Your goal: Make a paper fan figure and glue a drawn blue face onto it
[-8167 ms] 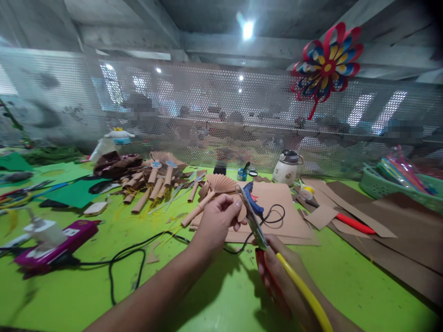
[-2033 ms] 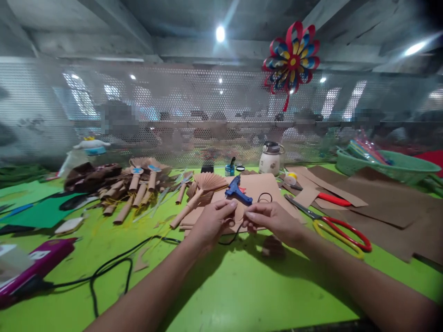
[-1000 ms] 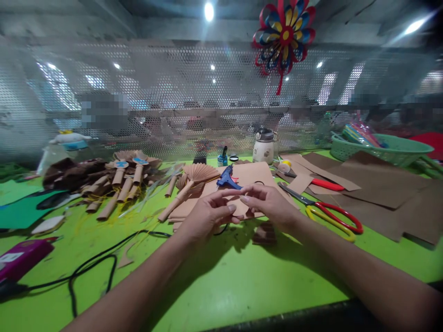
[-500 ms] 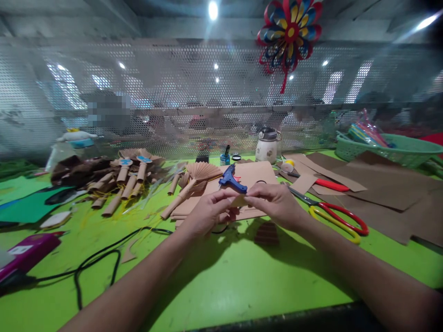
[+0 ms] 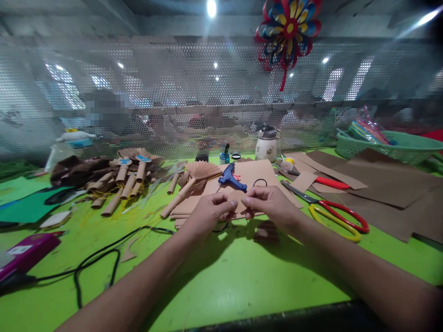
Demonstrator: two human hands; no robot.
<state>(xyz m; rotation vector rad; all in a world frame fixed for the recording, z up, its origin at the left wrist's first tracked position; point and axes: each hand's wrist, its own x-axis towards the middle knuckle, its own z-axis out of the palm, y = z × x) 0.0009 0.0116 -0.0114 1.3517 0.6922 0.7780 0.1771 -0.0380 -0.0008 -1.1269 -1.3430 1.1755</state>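
Note:
A small brown paper piece with a rounded upper edge [image 5: 237, 198] is held upright between my hands, over the table's middle. My left hand [image 5: 213, 211] pinches its left side with thumb and fingers. On its right side my right hand [image 5: 268, 203] has the same kind of pinch. Just beyond them a blue glue gun [image 5: 232, 178] lies on a stack of brown paper sheets [image 5: 261, 169]. A small folded brown paper strip piece [image 5: 266, 231] rests on the green table under my right hand.
Red and yellow handled scissors [image 5: 337, 214] lie to the right, before large brown paper sheets [image 5: 387, 189]. Pleated paper fans [image 5: 200, 171] with rolled handles are on the left. A black cord [image 5: 100, 253] crosses the left side. A white jar [image 5: 266, 145] stands behind.
The paper piece has been turned from nearly edge-on to facing me. My fingertips have shifted slightly on it, and both hands stay in about the same place.

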